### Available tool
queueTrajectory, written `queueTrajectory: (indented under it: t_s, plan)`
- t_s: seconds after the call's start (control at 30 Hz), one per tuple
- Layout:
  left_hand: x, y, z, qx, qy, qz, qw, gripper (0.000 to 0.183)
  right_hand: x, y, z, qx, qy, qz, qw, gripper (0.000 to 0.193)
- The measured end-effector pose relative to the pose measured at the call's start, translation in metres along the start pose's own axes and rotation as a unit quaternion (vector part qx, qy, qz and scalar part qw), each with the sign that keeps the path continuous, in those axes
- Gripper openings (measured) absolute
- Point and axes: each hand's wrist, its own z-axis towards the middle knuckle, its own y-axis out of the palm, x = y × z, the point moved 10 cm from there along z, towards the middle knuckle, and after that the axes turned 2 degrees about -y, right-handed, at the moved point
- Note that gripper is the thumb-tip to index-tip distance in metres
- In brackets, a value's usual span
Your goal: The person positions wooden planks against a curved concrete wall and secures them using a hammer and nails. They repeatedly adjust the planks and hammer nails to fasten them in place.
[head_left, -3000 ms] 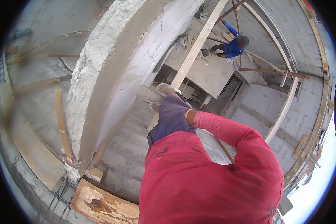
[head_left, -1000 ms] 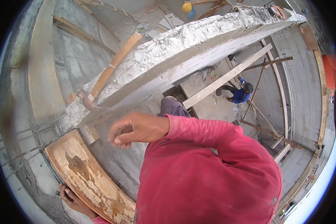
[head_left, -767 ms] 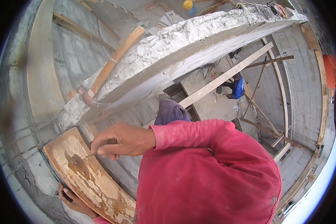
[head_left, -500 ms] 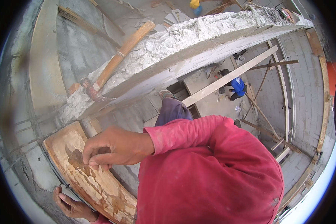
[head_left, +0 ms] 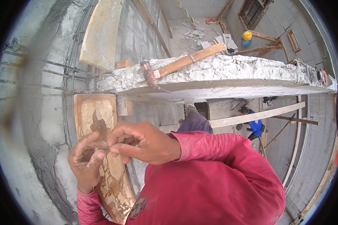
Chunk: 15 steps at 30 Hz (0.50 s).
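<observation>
- Head view: the left hand (head_left: 85, 163) and right hand (head_left: 141, 140) meet in front of a long, stained wooden board (head_left: 99, 150) that stands against the grey concrete wall (head_left: 30, 150).
- The right fingers (head_left: 114, 150) are pinched together at the left fingertips; whatever they pinch is too small to make out. The left fingers curl loosely, and I cannot tell whether they grip anything.
- A wooden-handled claw hammer (head_left: 176, 67) lies loose on the rough concrete beam (head_left: 233, 73), head near the edge.
- A person in a blue top (head_left: 254, 125) is far below.
- Risk, as I judge it: a knock to the beam could send the hammer over the edge onto that person; the small pinched item could slip and drop too.
</observation>
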Motion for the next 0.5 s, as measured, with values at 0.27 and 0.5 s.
queueTrajectory:
  t_s: [0.27, 0.5]
  plan:
    - [0.034, -0.004, 0.015, -0.018, 0.057, 0.073, 0.996, 0.014, -0.074, -0.032, 0.000, 0.036, -0.159, -0.411, 0.897, 0.036]
    - [0.104, -0.014, 0.078, 0.030, 0.154, 0.217, 0.964, 0.020, -0.130, -0.172, -0.026, 0.022, -0.068, -0.836, 0.544, 0.048]
